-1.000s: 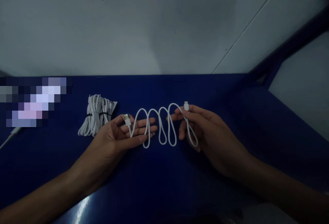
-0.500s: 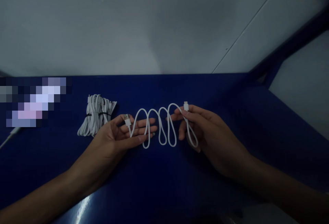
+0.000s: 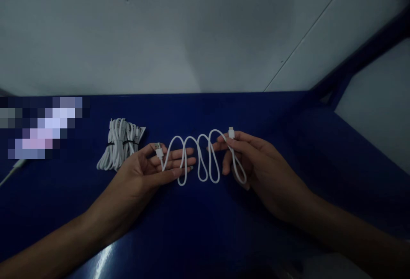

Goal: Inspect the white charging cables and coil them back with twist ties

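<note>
Between my two hands a white USB cable (image 3: 202, 177) runs in several zigzag loops above the blue table. My left hand (image 3: 150, 169) is palm up, its thumb pressing part of the cable over the fingers. The cable's USB plug (image 3: 159, 150) lies across that palm, metal end up. My right hand (image 3: 256, 155) pinches the other end between thumb and fingers, and a small plug (image 3: 231, 132) sticks up there. Left of my left hand stands a group of coiled white cables (image 3: 118, 144), bound with black ties; the left hand partly covers its lower right.
The blue table (image 3: 198, 228) reaches back to a pale wall (image 3: 153, 36). A blurred-out bright object (image 3: 48, 127) with a white cord (image 3: 14, 169) lies at the far left. A blue frame bar (image 3: 361, 53) slants along the right.
</note>
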`<control>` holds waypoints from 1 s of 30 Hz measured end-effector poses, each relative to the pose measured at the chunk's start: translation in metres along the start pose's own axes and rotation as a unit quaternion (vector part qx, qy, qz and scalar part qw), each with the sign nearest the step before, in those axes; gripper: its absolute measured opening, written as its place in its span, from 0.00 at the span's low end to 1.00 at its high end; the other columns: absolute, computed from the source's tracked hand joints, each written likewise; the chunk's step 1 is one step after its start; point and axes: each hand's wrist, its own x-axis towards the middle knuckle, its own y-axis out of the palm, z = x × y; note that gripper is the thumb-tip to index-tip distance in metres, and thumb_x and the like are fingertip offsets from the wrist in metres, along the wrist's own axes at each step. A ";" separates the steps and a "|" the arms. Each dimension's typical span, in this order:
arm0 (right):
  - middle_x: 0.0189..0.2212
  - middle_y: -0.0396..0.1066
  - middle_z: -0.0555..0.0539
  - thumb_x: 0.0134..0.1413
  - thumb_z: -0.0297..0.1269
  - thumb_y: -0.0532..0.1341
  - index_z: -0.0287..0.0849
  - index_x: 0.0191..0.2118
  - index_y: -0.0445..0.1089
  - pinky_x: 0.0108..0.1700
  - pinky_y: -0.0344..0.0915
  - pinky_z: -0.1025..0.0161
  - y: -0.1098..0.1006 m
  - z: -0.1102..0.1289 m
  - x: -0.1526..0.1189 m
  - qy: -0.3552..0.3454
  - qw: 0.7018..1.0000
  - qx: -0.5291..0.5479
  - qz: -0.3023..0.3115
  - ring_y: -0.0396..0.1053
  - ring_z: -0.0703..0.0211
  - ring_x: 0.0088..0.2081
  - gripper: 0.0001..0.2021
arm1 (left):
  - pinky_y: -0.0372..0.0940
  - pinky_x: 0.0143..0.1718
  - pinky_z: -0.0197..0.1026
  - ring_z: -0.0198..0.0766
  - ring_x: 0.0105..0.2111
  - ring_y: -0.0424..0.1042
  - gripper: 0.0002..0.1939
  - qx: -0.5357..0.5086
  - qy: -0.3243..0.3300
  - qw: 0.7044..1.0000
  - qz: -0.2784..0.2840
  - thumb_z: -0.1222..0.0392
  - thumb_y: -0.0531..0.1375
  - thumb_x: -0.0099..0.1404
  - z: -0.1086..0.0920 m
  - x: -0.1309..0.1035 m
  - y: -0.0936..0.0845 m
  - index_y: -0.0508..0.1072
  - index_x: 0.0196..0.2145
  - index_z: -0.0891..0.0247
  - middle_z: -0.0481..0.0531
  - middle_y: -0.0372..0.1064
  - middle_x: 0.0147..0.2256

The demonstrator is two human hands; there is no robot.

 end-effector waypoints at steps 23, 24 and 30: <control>0.28 0.77 0.49 0.72 0.52 0.68 0.45 0.46 0.83 0.20 0.57 0.72 0.002 0.002 0.000 0.000 1.000 0.006 0.008 0.66 0.67 0.22 0.15 | 0.77 0.64 0.44 0.54 0.64 0.79 0.22 -0.004 -0.001 1.000 0.010 0.68 0.79 0.65 0.000 0.001 -0.002 0.71 0.46 0.59 0.62 0.83 0.59; 0.28 0.77 0.49 0.73 0.52 0.68 0.45 0.46 0.82 0.20 0.57 0.72 0.002 0.002 0.000 0.000 1.000 0.006 0.009 0.66 0.68 0.22 0.15 | 0.77 0.64 0.43 0.54 0.64 0.80 0.22 -0.005 -0.001 1.000 0.010 0.68 0.79 0.64 0.000 0.001 -0.002 0.71 0.46 0.59 0.62 0.83 0.59; 0.28 0.76 0.49 0.72 0.53 0.68 0.45 0.47 0.83 0.21 0.59 0.72 0.001 0.001 0.001 0.002 1.000 -0.002 0.009 0.67 0.67 0.23 0.16 | 0.77 0.64 0.45 0.54 0.64 0.80 0.23 -0.004 0.003 1.000 0.014 0.69 0.79 0.64 0.001 0.002 -0.003 0.71 0.46 0.59 0.62 0.83 0.59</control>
